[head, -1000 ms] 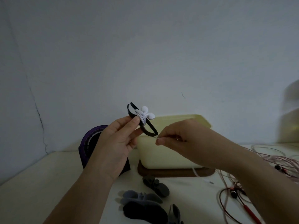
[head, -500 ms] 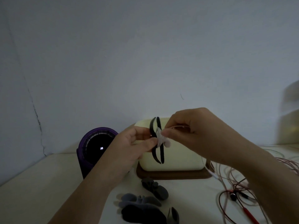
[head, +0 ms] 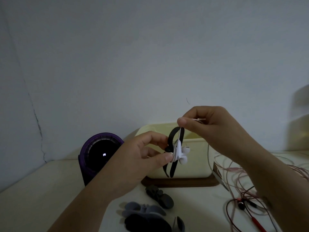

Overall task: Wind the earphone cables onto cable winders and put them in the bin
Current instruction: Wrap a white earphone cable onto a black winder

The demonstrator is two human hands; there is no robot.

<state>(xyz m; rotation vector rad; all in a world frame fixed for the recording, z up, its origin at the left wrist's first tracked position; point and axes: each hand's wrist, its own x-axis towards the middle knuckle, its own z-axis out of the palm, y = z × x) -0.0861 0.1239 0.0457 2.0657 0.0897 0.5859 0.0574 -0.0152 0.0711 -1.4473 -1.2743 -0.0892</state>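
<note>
We are pinching the black winder (head: 171, 138) in our left hand (head: 138, 158), white earbuds (head: 183, 154) bunched at its middle, in front of the cream bin (head: 197, 164). Our right hand (head: 209, 124) is pinching the cable (head: 179, 138) above; holding it taut looks best.

I see a black cable winder (head: 172, 136) upright in the air, just in front of the cream bin (head: 195, 164). A white earphone cable (head: 178, 148) is wrapped round its middle, with the buds (head: 184, 156) poking out. Spare grey winders (head: 143, 209) lie on the desk (head: 33, 198). Pink and red cables (head: 234, 173) lie tangled on the right.
</note>
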